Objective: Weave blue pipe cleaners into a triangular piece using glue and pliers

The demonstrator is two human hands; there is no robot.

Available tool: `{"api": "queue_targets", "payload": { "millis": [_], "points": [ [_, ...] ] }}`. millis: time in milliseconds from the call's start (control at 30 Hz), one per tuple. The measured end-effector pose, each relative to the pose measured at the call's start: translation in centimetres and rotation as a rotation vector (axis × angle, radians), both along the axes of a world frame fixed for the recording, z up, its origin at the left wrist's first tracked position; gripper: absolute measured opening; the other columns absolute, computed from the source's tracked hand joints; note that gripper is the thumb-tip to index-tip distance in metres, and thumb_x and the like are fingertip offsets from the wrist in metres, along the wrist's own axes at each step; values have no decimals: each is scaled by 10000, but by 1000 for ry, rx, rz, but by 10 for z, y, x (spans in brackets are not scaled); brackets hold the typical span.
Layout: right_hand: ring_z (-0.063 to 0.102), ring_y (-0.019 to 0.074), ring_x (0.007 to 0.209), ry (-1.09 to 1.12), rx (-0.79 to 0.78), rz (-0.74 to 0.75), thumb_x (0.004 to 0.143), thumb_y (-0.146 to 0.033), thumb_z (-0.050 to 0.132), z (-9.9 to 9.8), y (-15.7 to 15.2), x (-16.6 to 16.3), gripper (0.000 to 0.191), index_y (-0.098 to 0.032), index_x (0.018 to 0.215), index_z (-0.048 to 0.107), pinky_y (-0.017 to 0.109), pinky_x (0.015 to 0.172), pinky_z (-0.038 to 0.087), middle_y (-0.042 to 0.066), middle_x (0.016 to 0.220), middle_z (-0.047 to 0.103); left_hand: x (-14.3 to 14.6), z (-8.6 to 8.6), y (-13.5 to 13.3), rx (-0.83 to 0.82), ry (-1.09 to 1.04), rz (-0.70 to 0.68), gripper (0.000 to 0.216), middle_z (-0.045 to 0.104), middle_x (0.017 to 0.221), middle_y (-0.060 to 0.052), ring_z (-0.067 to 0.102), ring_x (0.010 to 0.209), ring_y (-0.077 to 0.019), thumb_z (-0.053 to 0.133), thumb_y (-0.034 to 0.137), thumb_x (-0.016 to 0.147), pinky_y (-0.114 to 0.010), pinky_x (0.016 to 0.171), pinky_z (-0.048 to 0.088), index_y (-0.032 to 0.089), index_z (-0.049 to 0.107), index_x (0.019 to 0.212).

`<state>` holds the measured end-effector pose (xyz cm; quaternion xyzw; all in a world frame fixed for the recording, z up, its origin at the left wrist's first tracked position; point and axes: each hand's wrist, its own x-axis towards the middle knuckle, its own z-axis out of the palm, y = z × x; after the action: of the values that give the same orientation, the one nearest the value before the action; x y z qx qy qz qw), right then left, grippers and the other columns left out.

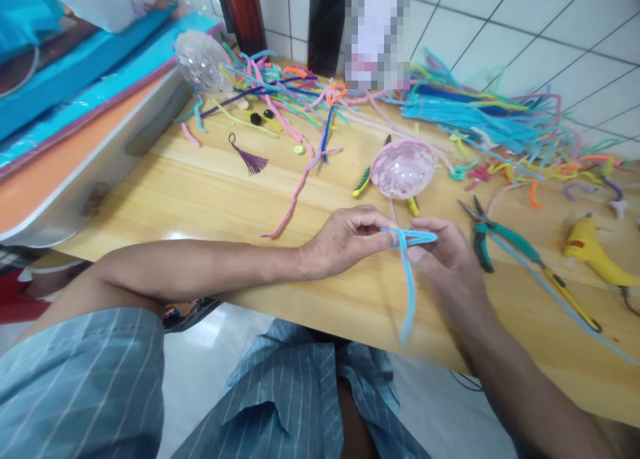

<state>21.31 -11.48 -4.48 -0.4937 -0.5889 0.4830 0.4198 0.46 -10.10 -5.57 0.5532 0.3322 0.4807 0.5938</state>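
A light blue pipe cleaner (pixel 409 286) is bent into a narrow loop between my hands, and one long end hangs down below it. My left hand (pixel 347 241) pinches the loop's left end between thumb and fingers. At the right end, my right hand (pixel 445 252) grips the folded tip, its fingers closed. Just beyond my hands a clear pinkish dome (pixel 404 169) with a fuzzy pink rim rests on green-and-yellow-handled pliers (pixel 361 183), which are partly covered. To the right lie green-handled needle-nose pliers (pixel 483 229).
Loose pipe cleaners (pixel 465 116) heap along the tiled wall. A yellow glue gun (pixel 595 252) and a yellow-handled tool (pixel 570 298) lie at the right. Further left are a purple tassel (pixel 249 158), a second clear dome (pixel 203 62) and a plastic bin (pixel 110 159).
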Motion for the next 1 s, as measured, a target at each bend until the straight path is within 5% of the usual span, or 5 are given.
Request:
{"api": "queue_targets", "payload": {
  "millis": [200, 433, 1000],
  "points": [
    [694, 205, 810, -32, 28, 59, 841, -577, 798, 4, -5, 1, 433, -273, 1128, 688, 341, 686, 579, 44, 942, 749, 0, -1, 1, -64, -5, -14, 332, 666, 813, -16, 588, 775, -118, 849, 478, 822, -262, 742, 469, 152, 808, 871],
    [647, 158, 686, -45, -69, 74, 791, -358, 831, 6, -3, -5, 264, -275, 996, 687, 293, 625, 545, -21, 797, 720, 0, 0, -1, -91, -17, -31, 338, 704, 850, -31, 624, 818, -130, 859, 478, 813, -271, 785, 494, 149, 815, 877],
    [671, 155, 627, -62, -126, 30, 725, -350, 894, 5, 3, -6, 207, -256, 766, 714, 291, 594, 561, -30, 718, 756, 1, -6, 2, -273, -93, -182, 295, 778, 892, -32, 688, 843, -124, 863, 392, 816, -270, 859, 541, 136, 800, 947]
  ]
}}
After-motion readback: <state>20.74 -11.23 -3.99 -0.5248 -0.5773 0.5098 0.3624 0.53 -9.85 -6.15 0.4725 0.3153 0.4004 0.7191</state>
